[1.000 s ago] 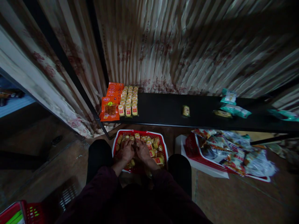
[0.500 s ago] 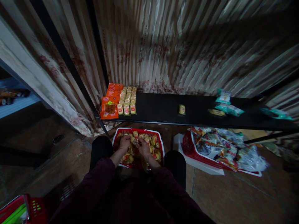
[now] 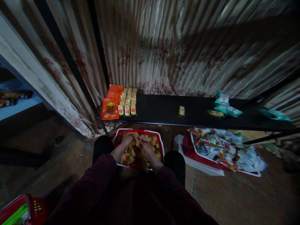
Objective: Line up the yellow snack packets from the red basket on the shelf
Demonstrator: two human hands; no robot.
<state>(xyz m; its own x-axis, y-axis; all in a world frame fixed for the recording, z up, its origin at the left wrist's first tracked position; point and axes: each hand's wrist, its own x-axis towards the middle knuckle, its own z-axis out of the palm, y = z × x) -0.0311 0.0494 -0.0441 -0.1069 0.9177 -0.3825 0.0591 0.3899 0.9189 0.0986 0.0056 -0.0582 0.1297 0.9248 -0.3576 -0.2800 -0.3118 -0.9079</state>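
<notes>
At the bottom of the frame, two dark purple sleeves [image 3: 98, 172] are reaching up toward the middle. At lower left, one red plastic basket [image 3: 38, 209] is holding something bright green [image 3: 14, 215].

Lower centre, a red plastic basket with a white rim [image 3: 150, 131] is holding a jumble of yellow clear-wrapped snack packets [image 3: 153, 140], way too piled up to count. Both hands are working inside it. Half a second ago the fingertips were nearly meeting; now the hands are sitting a bit wider, with yellow wrapping showing between them. The left hand [image 3: 126, 139] is curving its fingers, close together, toward that wrapping; the right hand [image 3: 145, 147] is bending in from the other side. Can't tell if either is actually pinching anything.

Right of centre, another red basket [image 3: 187, 147] is overflowing with shiny printed bags [image 3: 217, 147].

Farther up, a black shelf [image 3: 159, 107] is carrying a row of orange flat packs [image 3: 110, 108], three columns of small yellow packets [image 3: 127, 101], one lone yellow packet [image 3: 181, 110], one flat yellowish packet [image 3: 215, 113] and three teal-and-white bags [image 3: 222, 97]. Behind it, a striped floral curtain [image 3: 164, 47] is hanging.
</notes>
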